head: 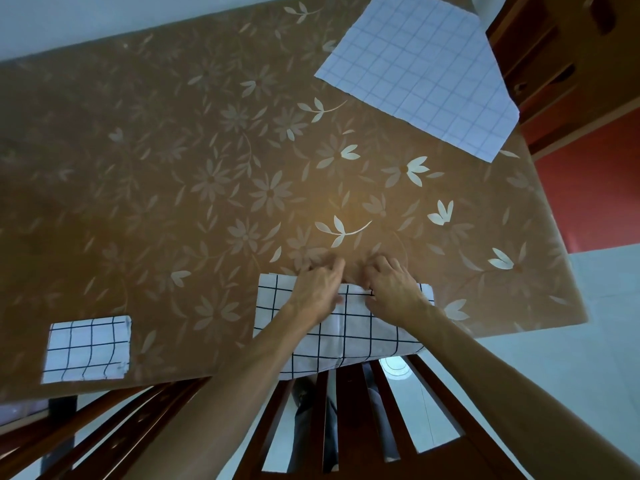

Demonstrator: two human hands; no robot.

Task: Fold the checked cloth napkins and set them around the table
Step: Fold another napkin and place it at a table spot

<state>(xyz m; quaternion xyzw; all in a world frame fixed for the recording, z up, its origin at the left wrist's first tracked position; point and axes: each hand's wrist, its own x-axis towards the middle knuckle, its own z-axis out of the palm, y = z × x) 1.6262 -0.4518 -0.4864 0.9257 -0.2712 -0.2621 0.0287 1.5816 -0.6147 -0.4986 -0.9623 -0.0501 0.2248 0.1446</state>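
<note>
A table point(214, 161) under a brown flowered cover fills the view, and every place here is given from it. At the middle of its near edge lies the near napkin point(346, 336), white with dark checks, its front part hanging over that edge above the slatted back of a wooden chair point(349, 403). The left hand point(317, 289) and the right hand point(394, 292) sit close together on the napkin's far edge, a narrow gap between them. The fingers of both are curled down and drawn in tight at that edge, the left thumb point(338, 299) lying on the cloth, so each hand seems to pinch the hem; the fingertips themselves are hidden. A folded napkin point(86, 348), a small checked rectangle, rests flat at the table's near-left edge, well apart from the hands. A flat napkin point(419, 71), paler and spread out wide, lies at the table's far-right corner and reaches past the right edge.
</note>
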